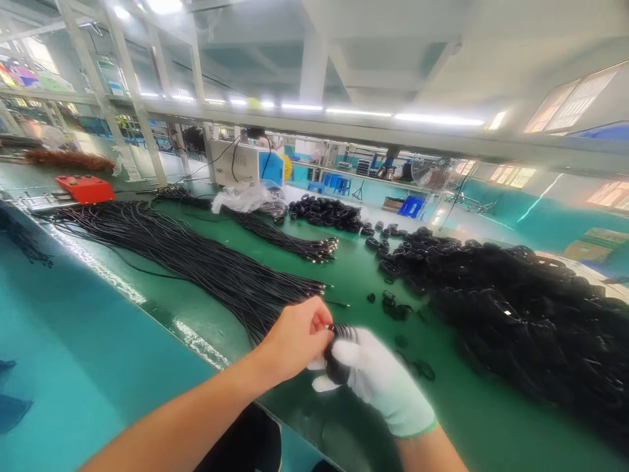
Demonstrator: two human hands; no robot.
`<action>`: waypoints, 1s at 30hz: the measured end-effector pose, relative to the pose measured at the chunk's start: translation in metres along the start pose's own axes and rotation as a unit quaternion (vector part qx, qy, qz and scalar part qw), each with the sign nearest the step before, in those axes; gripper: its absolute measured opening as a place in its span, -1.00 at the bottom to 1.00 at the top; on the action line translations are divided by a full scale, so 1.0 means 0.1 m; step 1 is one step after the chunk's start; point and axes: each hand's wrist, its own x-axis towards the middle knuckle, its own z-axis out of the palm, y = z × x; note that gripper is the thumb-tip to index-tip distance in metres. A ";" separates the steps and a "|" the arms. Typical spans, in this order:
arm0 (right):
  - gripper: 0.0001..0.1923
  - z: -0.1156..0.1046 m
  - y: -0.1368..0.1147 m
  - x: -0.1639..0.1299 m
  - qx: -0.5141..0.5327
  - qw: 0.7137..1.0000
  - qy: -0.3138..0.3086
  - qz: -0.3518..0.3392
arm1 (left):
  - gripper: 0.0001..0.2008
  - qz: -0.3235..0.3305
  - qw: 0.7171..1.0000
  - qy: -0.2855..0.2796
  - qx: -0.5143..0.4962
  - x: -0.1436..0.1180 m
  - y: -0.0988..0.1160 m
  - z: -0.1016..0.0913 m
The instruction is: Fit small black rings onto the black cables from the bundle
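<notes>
In front of me, my right hand (pixel 378 377), in a white knit glove, is closed around a ribbed stack of black rings (pixel 341 364). My left hand (pixel 299 337) is bare, its thumb and forefinger pinched together against the upper left edge of that stack. What lies between those fingertips is hidden. Just beyond the left hand end the tips of a long bundle of black cables (pixel 211 265), with small metal ends. To the right of the hands, a few loose black rings (pixel 396 308) lie on the green table (pixel 356 265).
A large heap of black rings (pixel 515 314) covers the table's right side; a smaller pile (pixel 327 213) lies farther back. Behind the long cables are a shorter cable bundle (pixel 285 239), clear plastic bags (pixel 246 196), a red box (pixel 86 188) and a white-and-blue machine (pixel 246 164). A metal frame crosses above.
</notes>
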 end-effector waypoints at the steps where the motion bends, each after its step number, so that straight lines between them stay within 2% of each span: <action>1: -0.64 0.01 0.01 0.00 -0.004 1.000 0.001 -0.002 | -0.94 -0.014 1.000 0.000 -0.009 0.01 -0.01 0.01; 5: -0.74 0.07 0.05 0.01 -0.006 1.000 0.004 -0.011 | -0.85 -0.071 0.997 0.004 -0.021 0.05 -0.05 0.05; 9: -0.79 0.08 0.11 0.02 -0.020 1.000 -0.006 -0.010 | -0.83 -0.090 0.995 -0.009 -0.042 0.09 -0.12 0.07; 12: -0.81 0.05 0.14 0.04 -0.071 0.997 0.009 -0.009 | -0.84 -0.088 0.995 -0.005 -0.044 0.09 -0.15 0.09; 16: -0.84 0.03 0.15 0.05 -0.090 0.996 0.025 -0.009 | -0.90 -0.073 0.997 0.007 0.008 0.10 -0.14 0.10; 19: -0.83 0.06 0.17 0.04 -0.058 0.998 0.035 -0.008 | -0.91 -0.036 0.998 0.004 0.060 0.15 -0.12 0.07; 22: -0.77 0.04 0.18 0.03 0.008 0.999 0.037 0.010 | -0.89 -0.020 0.996 -0.025 0.078 0.22 -0.09 -0.03; 24: -0.70 -0.02 0.10 0.00 0.056 0.998 0.034 0.005 | -0.86 -0.012 0.997 -0.044 0.069 0.25 -0.08 -0.12; 26: -0.66 -0.12 -0.05 -0.05 0.104 0.992 0.061 -0.037 | -0.82 -0.002 0.998 -0.038 0.057 0.27 -0.09 -0.21; 28: -0.63 -0.23 -0.26 -0.15 0.123 0.980 0.128 -0.093 | -0.82 0.005 0.998 -0.017 0.060 0.29 -0.10 -0.23; 30: -0.60 -0.33 -0.45 -0.27 0.106 0.968 0.192 -0.118 | -0.84 0.016 0.996 -0.022 0.090 0.29 -0.13 -0.15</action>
